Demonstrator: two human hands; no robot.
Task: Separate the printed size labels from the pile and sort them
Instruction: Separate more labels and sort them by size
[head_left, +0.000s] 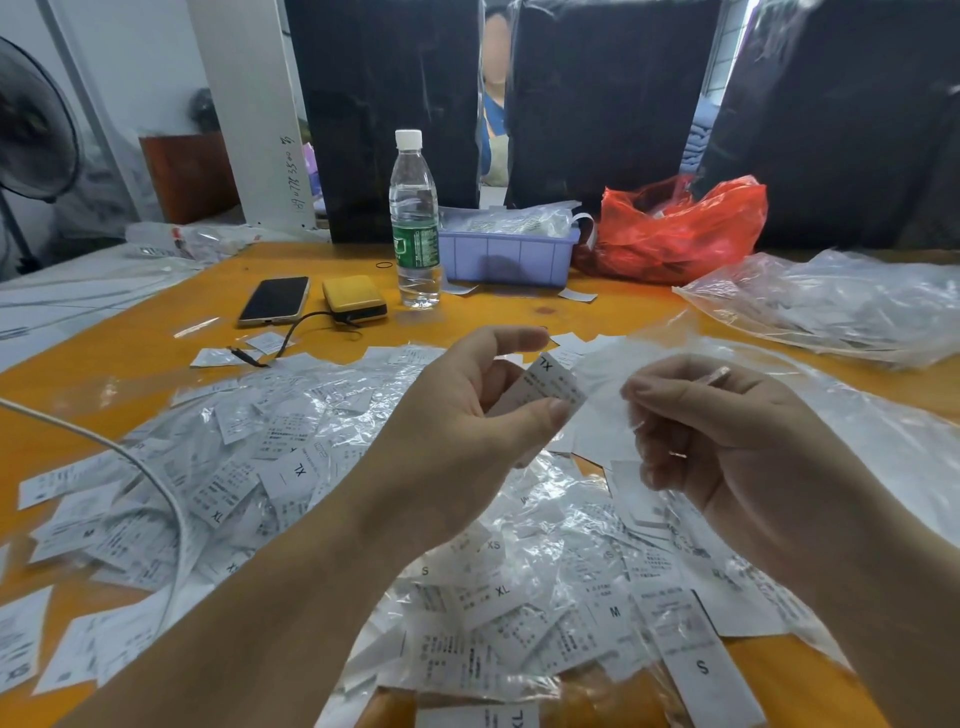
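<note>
A wide pile of white printed size labels (291, 467), marked XL, XS, S and M, lies mixed with clear plastic wrappers across the orange table (623, 312). My left hand (467, 415) is raised above the pile and pinches a small stack of XL labels (550, 387) between thumb and fingers. My right hand (717, 426) is level with it, to its right, with fingers curled round a thin clear plastic wrapper (613, 389) that stretches toward the labels.
At the back stand a water bottle (414, 218), a purple bin (506, 254) of labels, a red plastic bag (680, 228), a phone (274, 300) and a yellow power bank (355, 299). Clear bags (831, 306) lie at right. A white cable (156, 483) crosses the pile's left side.
</note>
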